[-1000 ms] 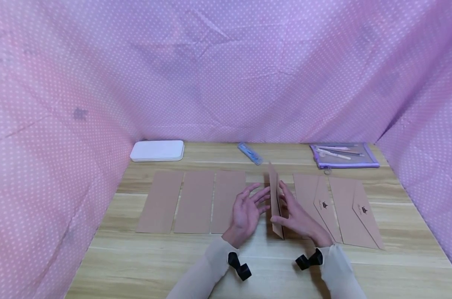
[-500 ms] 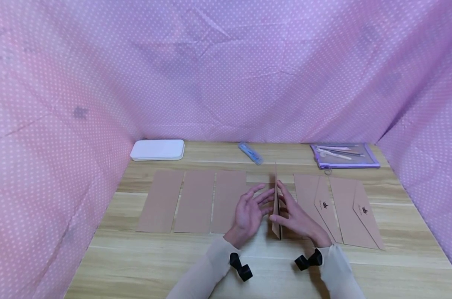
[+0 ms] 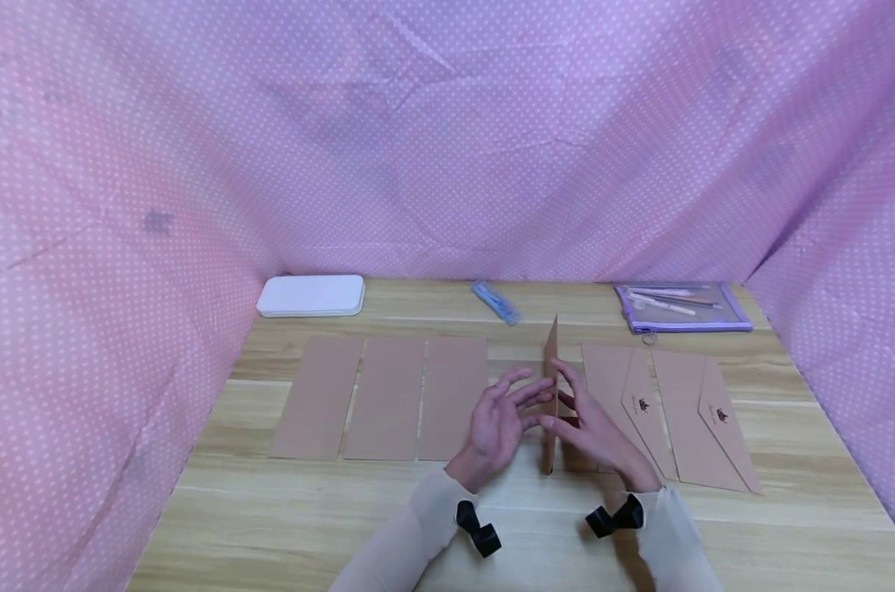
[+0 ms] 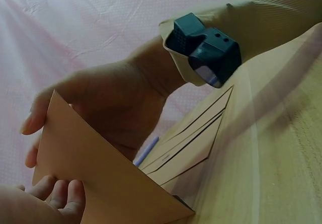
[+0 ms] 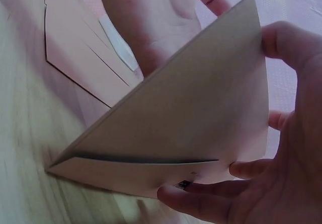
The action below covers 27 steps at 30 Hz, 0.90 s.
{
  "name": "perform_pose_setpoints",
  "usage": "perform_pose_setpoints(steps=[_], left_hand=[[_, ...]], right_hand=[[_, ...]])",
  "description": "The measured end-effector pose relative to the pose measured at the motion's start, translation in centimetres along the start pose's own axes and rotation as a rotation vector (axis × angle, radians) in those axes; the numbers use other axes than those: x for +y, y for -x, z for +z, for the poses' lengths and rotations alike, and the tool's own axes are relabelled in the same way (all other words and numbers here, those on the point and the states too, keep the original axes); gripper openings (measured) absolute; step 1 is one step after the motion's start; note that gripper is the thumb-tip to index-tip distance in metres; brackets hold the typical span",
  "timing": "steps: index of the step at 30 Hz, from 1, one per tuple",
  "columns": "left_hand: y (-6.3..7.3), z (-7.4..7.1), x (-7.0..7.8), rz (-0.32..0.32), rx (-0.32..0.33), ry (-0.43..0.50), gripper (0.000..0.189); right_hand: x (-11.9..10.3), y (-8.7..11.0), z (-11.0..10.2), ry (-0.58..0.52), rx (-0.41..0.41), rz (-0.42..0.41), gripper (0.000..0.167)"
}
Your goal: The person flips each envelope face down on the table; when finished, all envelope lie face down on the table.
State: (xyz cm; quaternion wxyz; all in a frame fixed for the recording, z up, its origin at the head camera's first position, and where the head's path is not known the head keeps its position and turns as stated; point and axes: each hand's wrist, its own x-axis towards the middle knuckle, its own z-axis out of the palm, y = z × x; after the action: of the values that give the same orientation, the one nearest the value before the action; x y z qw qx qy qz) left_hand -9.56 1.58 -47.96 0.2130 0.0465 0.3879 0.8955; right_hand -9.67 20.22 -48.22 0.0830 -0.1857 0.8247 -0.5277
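Observation:
A brown paper envelope (image 3: 549, 395) stands on its long edge between the two hands. My right hand (image 3: 591, 427) holds it from the right, thumb at its upper edge and fingers against the flap side. My left hand (image 3: 495, 423) is palm up, and its extended fingers touch the plain face. In the left wrist view those fingers (image 4: 70, 199) press low on the envelope (image 4: 95, 168). The right wrist view shows the pointed flap along the lower side of the envelope (image 5: 191, 93), its dark print partly hidden by the right fingers (image 5: 196, 201).
Three plain brown envelopes (image 3: 388, 399) lie in a row on the left. Two envelopes with crown-printed flaps (image 3: 702, 419) lie on the right. Along the back are a white case (image 3: 311, 296), a small blue packet (image 3: 495, 302) and a purple-edged pouch of pens (image 3: 684, 309) on the wooden table.
The envelope between the hands has tipped from leaning left to nearly upright, with its top leaning slightly right. The left hand has followed it a little to the right.

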Motion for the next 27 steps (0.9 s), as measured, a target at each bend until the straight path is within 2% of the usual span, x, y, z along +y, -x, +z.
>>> perform_pose_setpoints(steps=[10,20,27], left_hand=[[-0.1,-0.1,-1.1,-0.027,-0.022,-0.034,0.039],[-0.3,-0.3,-2.1,-0.106,0.046,-0.092,0.044],[-0.1,-0.6,-2.4,-0.123,0.062,-0.132,0.049]], right_hand=[[-0.3,0.5,-0.2,0.027,0.059,-0.021,0.083],[-0.5,1.1,-0.7,0.091,0.123,0.059,0.090],[-0.2,1.3,-1.4,0.003,0.104,0.147,0.094]])
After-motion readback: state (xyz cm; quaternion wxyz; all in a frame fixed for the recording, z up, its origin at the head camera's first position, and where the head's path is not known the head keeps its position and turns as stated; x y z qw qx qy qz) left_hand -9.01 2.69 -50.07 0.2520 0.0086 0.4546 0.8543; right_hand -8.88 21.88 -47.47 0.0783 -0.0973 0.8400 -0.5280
